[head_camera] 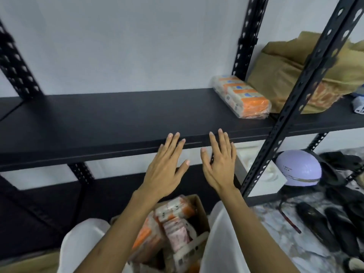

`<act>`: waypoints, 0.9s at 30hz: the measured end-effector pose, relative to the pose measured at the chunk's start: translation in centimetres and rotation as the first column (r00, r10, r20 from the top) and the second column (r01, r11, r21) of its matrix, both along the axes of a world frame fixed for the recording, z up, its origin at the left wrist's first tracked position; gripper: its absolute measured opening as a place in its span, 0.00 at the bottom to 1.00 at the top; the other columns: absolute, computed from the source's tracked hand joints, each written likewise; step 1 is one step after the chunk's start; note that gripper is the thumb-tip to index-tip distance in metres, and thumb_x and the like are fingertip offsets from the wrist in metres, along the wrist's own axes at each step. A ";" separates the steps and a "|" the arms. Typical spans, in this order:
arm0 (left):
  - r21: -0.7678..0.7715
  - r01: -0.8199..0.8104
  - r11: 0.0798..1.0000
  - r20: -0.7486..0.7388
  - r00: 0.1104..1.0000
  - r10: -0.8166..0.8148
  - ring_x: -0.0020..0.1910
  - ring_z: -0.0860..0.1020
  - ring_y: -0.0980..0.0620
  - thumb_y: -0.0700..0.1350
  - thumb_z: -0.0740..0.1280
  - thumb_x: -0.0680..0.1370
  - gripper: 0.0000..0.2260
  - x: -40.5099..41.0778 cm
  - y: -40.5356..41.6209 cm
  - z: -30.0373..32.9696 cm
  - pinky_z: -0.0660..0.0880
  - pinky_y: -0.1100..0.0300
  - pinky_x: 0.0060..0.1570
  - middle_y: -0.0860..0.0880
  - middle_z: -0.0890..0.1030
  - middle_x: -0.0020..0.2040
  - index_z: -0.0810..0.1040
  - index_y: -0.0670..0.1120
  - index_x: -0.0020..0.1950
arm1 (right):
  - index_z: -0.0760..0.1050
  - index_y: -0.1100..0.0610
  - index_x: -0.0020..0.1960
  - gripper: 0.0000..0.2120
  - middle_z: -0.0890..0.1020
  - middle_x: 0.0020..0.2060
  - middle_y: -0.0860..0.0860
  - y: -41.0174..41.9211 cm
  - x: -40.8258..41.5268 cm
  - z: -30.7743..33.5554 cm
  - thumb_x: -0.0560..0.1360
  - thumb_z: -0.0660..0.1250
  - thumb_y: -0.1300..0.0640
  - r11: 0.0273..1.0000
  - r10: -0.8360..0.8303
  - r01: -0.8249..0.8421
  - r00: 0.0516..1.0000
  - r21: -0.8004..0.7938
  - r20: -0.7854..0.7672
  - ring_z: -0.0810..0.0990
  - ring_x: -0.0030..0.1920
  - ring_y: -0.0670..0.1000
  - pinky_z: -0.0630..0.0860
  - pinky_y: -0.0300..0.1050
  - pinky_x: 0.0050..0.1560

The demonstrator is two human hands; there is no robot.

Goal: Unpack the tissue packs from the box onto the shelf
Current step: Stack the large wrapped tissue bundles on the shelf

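Box sits directly below both wrists, holding a jumble of orange-and-white tissue packs, several left. Left hand and right hand are spread flat, fingers wide, holding nothing, side by side in front of the shelf's front edge. Beyond and right of the right hand, one tissue pack lies on the board. Judgement: early stage, one placed, most remain boxed.

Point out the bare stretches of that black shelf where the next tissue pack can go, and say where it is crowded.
The shelf is bare from the left upright to the tissue pack, above both open hands, left hand and right hand. It is crowded right of the pack: a tan bundle fills the next bay.
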State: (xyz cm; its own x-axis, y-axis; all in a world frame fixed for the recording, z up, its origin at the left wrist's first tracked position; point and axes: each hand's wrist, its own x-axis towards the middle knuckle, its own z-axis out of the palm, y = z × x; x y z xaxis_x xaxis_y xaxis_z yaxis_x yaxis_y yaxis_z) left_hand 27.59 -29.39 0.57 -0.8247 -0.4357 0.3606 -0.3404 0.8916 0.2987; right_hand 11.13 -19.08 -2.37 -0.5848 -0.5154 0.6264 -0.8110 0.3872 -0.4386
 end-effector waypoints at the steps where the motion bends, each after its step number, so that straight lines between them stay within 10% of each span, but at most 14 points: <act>1: 0.051 -0.002 0.999 -0.002 1.000 0.002 0.80 0.35 0.59 0.59 0.52 0.86 0.29 1.3 0.4 -0.8 0.39 0.58 0.78 0.55 0.41 0.83 0.47 0.52 0.84 | 0.66 0.52 0.78 0.26 0.62 0.79 0.52 0.0 1.1 -0.8 0.83 0.55 0.43 1.000 0.013 -0.013 1.000 -0.001 0.009 0.54 0.81 0.52 0.51 0.55 0.80; 12: 0.378 -0.490 0.786 0.390 0.854 0.345 0.79 0.61 0.47 0.65 0.56 0.81 0.29 14.0 2.8 -15.7 0.54 0.51 0.77 0.48 0.63 0.80 0.63 0.55 0.80 | 0.66 0.45 0.76 0.25 0.72 0.73 0.49 2.5 12.1 -16.1 0.81 0.58 0.39 0.785 0.222 -0.545 0.693 0.297 0.686 0.67 0.75 0.51 0.66 0.51 0.75; 21: 0.672 -0.530 0.516 0.287 0.830 0.479 0.56 0.79 0.44 0.57 0.62 0.82 0.11 16.2 3.5 -16.7 0.74 0.47 0.61 0.48 0.82 0.53 0.79 0.54 0.56 | 0.62 0.36 0.76 0.26 0.72 0.73 0.46 2.8 16.0 -20.4 0.79 0.54 0.33 0.613 0.189 -0.668 0.642 0.421 0.743 0.69 0.73 0.51 0.66 0.56 0.74; 27: 0.559 -0.500 0.662 0.156 0.847 0.508 0.46 0.79 0.51 0.57 0.63 0.80 0.10 17.2 3.5 -14.9 0.75 0.55 0.46 0.56 0.80 0.41 0.81 0.54 0.48 | 0.66 0.47 0.77 0.25 0.72 0.74 0.47 3.5 15.6 -17.2 0.81 0.65 0.46 0.668 0.212 -0.713 0.458 0.214 0.863 0.69 0.73 0.49 0.69 0.46 0.72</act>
